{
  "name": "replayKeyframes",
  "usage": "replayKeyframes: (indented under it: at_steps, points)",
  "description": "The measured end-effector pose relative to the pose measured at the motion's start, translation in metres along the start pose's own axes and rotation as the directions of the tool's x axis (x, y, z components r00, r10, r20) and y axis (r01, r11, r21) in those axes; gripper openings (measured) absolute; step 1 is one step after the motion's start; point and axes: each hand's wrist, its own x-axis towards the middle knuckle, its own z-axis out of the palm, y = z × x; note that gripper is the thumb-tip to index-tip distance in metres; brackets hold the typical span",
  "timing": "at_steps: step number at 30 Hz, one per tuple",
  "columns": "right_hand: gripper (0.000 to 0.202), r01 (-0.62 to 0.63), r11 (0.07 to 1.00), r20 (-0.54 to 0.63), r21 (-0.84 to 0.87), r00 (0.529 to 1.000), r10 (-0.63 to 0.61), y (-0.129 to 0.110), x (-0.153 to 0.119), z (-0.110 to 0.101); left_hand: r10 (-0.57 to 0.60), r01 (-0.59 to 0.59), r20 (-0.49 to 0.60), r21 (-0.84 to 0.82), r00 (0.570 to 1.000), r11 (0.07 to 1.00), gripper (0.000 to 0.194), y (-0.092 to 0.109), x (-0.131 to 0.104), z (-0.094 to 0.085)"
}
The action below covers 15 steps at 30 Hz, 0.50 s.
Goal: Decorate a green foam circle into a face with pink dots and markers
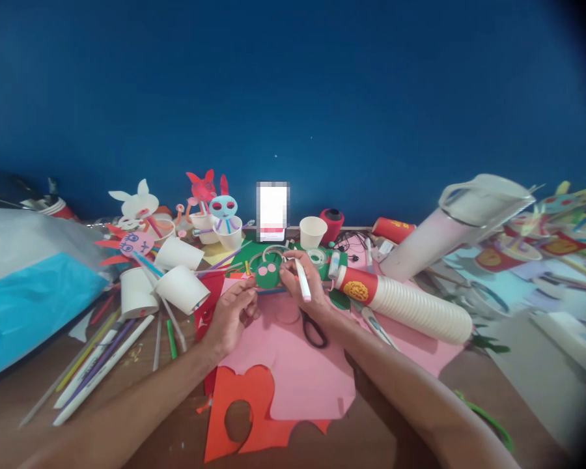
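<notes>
My right hand is closed around a white marker, its pale end pointing down toward me. Just left of those fingers is a green paper disc with two pink ovals on it. My left hand is curled near the disc's lower left edge, thumb against fingers; what it pinches, if anything, I cannot make out. Below both hands lies pink paper over orange paper with a round cut-out. Black-handled scissors rest beneath my right wrist, blades hidden.
White paper cups and paper animal faces stand at left, near several pens. A lit phone stands by the blue wall. To the right are a stack of cups, a box cutter and a leaning white bottle.
</notes>
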Motion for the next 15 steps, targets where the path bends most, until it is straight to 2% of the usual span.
replayKeyframes:
  at_steps: [6, 11, 15]
  points:
    - [0.026, 0.042, 0.994, 0.013, -0.098, 0.999, -0.041, 0.0001, -0.0026, 0.0025, 0.008, -0.008, -0.019, 0.003, 1.0, 1.0, 0.025, 0.0023, -0.0018, 0.0034]
    - [0.028, 0.045, 0.98, 0.016, -0.194, 0.999, -0.043, 0.0047, -0.0068, 0.0065, -0.025, 0.025, -0.011, 0.014, 1.0, 1.0, 0.018, 0.0011, -0.0012, 0.0009]
    - [0.027, 0.031, 0.986, 0.052, -0.165, 0.998, -0.023, 0.0026, -0.0074, 0.0063, -0.043, 0.044, -0.042, 0.02, 0.998, 0.999, 0.016, -0.001, 0.0011, -0.0024]
